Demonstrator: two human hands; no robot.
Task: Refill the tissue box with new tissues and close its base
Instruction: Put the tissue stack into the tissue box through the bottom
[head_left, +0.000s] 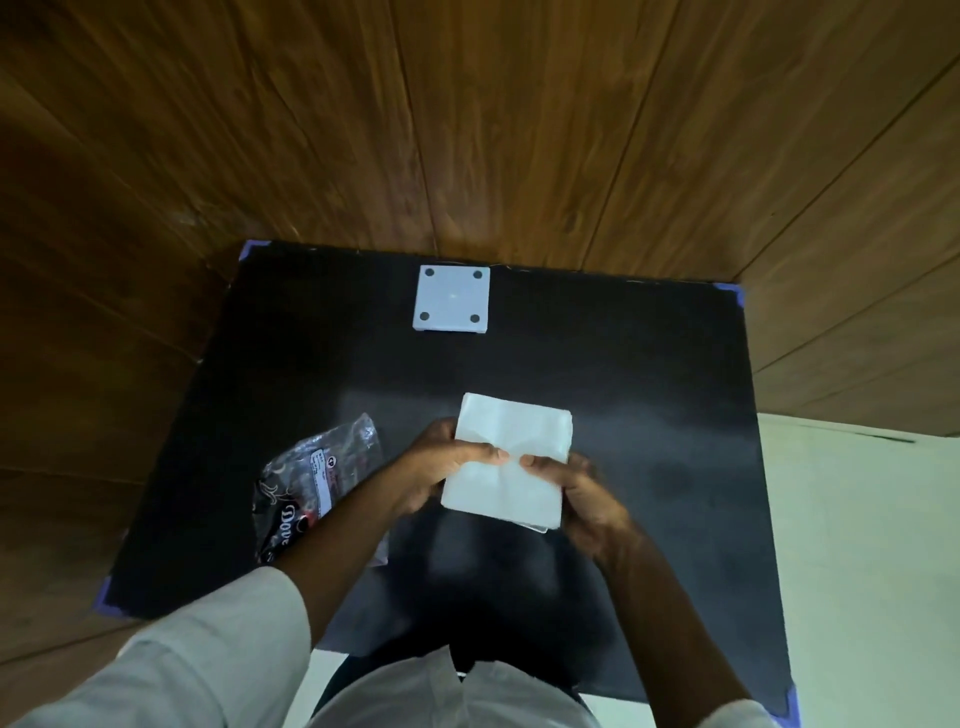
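A white stack of tissues (511, 457) is held above the black table (649, 415), in the middle of the view. My left hand (441, 465) grips its left side and my right hand (576, 488) grips its right side; thumbs of both press on top near the centre. A white square base panel (452, 299) with a dark dot at each corner lies flat at the table's far edge, well apart from the hands. I cannot tell where the tissue box body is; it may be hidden under the tissues.
A crumpled black and clear plastic wrapper (311, 483) lies on the table to the left, beside my left forearm. Wood-panelled walls rise behind and to the left of the table. Pale floor shows to the right.
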